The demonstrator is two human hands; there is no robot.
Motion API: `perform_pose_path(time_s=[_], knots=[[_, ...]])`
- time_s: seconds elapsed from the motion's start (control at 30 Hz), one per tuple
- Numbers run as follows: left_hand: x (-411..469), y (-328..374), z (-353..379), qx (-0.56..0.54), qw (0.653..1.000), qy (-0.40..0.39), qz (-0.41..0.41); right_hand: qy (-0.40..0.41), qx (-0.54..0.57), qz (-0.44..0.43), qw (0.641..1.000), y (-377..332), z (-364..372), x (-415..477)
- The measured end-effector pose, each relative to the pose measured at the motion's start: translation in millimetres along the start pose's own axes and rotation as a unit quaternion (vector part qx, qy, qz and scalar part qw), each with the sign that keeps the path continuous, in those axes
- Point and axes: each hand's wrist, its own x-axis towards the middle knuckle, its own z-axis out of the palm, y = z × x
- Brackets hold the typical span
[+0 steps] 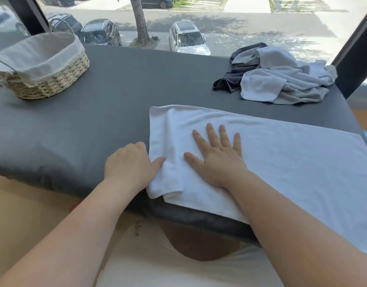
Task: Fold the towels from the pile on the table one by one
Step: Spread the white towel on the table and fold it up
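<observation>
A white towel (282, 154) lies spread across the near right part of the grey table (116, 100), its right end hanging past the front edge. My right hand (215, 158) presses flat on it with fingers spread. My left hand (128, 164) is at the towel's left edge, thumb on top and fingers tucked under the fold, pinching the cloth. A pile of towels (282, 77), white, light grey and dark grey, lies crumpled at the far right.
A wicker basket (44, 79) with a white cloth lining stands at the far left of the table. A large window runs behind the table, with dark frame posts at both back corners.
</observation>
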Motion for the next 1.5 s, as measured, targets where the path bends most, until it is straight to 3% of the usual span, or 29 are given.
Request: perform_pose_path(time_s=[0.23, 0.4, 0.6, 0.67, 0.77, 0.83, 0.9, 1.2, 1.4, 1.5], knots=[[8, -3, 1, -0.132, 0.99, 0.042, 0.004, 0.003, 0.004, -0.003, 1.0, -1, 0, 0], [24, -41, -10, -0.098, 0.99, 0.085, -0.051, -0.002, 0.003, 0.001, 1.0, -2, -1, 0], [13, -66, -2, -0.178, 0.98, 0.025, -0.078, -0.021, 0.004, 0.029, 0.999, -8, -13, 4], [7, -70, 2, -0.214, 0.974, 0.0, -0.071, 0.02, -0.011, 0.049, 0.999, -25, -23, 15], [6, -73, 5, -0.229, 0.972, -0.015, -0.052, 0.082, -0.009, -0.026, 0.996, -68, -36, 42], [7, -73, 8, -0.239, 0.97, -0.013, -0.048, 0.04, 0.008, -0.085, 0.996, -96, -36, 62], [8, -71, 11, -0.238, 0.97, -0.008, -0.046, -0.014, 0.008, -0.085, 0.996, -113, -30, 80], [11, -72, 24, -0.205, 0.977, 0.045, -0.024, -0.088, -0.046, -0.009, 0.995, -138, -26, 118], [-11, -73, 32, -0.229, 0.958, 0.174, 0.017, -0.072, 0.004, 0.006, 0.997, -139, -19, 121], [-25, -74, 32, -0.232, 0.952, 0.198, 0.021, -0.044, 0.068, -0.002, 0.997, -130, -17, 121]])
